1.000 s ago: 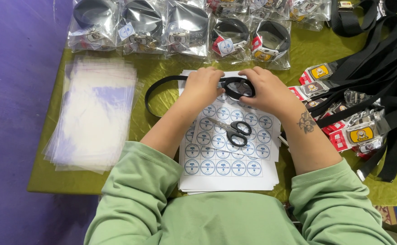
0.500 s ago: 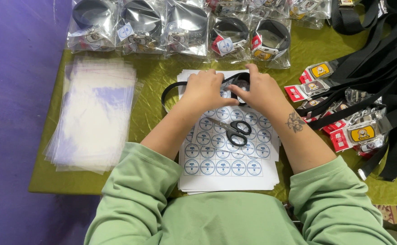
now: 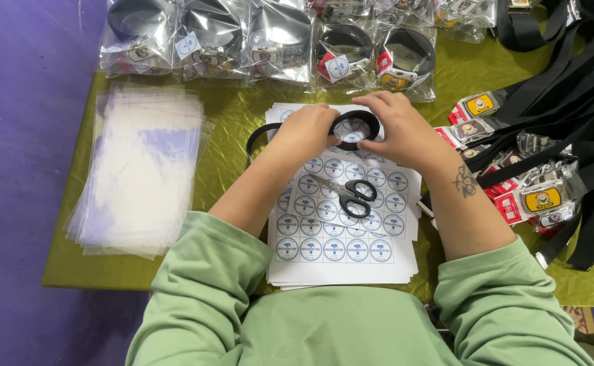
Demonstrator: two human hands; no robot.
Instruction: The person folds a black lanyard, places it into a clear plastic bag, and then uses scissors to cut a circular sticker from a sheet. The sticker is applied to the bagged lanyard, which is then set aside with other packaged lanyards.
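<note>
My left hand [image 3: 307, 132] and my right hand [image 3: 402, 129] both grip a black strap [image 3: 361, 120], rolled into a coil between them. A loose loop of the same strap [image 3: 256, 135] trails out to the left of my left hand. The hands hover over a stack of white sheets of round stickers [image 3: 341, 247]. Black-handled scissors [image 3: 352, 196] lie on the sheets, just below my hands.
A stack of clear plastic bags [image 3: 141, 169] lies at the left on the green table cover [image 3: 229, 115]. Bagged coiled straps [image 3: 270, 34] line the far edge. Loose black straps with red and yellow tagged buckles [image 3: 541, 183] pile up at the right.
The trailing strap loop on the left has shrunk and the coil between my hands has grown tighter. Both hands stay over the top of the sticker sheets.
</note>
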